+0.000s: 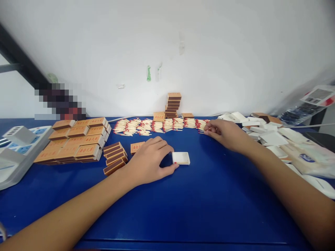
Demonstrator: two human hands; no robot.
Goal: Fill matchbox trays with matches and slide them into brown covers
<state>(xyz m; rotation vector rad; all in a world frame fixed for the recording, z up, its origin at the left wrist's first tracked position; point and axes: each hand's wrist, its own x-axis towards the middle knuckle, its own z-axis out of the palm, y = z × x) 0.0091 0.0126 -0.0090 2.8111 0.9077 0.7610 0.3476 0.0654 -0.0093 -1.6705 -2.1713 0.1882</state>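
Observation:
My left hand (153, 158) grips a small white matchbox tray (180, 156) by its left end, thumb at the near corner and fingers at the far one. Along the tray's near side lies at least one match with a red head. My right hand (218, 131) is at the right end of a long row of loose matches (158, 126), its thumb and fingertips pinched together at the matches there. Just what lies between those fingertips is partly hidden. Behind my left hand, a matchbox (136, 147) lies flat, partly covered by it.
Stacked matchboxes (78, 139) and a leaning row of them (115, 158) fill the left, beside a power strip (34, 143). A matchbox tower (172, 104) stands against the wall. White trays (272, 137), a tissue pack (306, 157) and a white mouse (319, 184) lie right.

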